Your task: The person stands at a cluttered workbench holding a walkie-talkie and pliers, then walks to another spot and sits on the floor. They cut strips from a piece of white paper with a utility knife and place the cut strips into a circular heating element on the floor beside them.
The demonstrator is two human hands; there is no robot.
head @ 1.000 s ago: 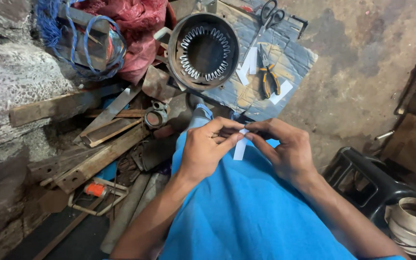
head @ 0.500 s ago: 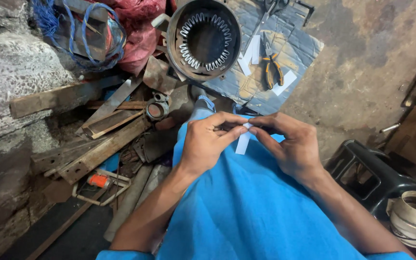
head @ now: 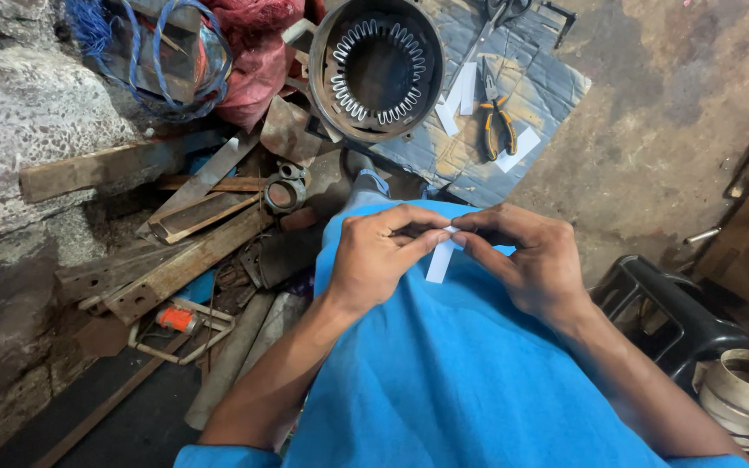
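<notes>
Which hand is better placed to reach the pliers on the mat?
Probably the right hand: the yellow-handled pliers lie up and right of it, while the left hand, also pinching the white strip, sits farther off.

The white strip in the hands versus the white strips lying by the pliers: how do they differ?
The white strip is pinched at its top between the fingers of the left hand and the right hand, hanging over the blue cloth; the loose strips lie flat on the grey sheet beside the pliers. The held one hangs nearly vertical; the loose ones lie at varied angles, untouched. All are plain white and narrow.
</notes>
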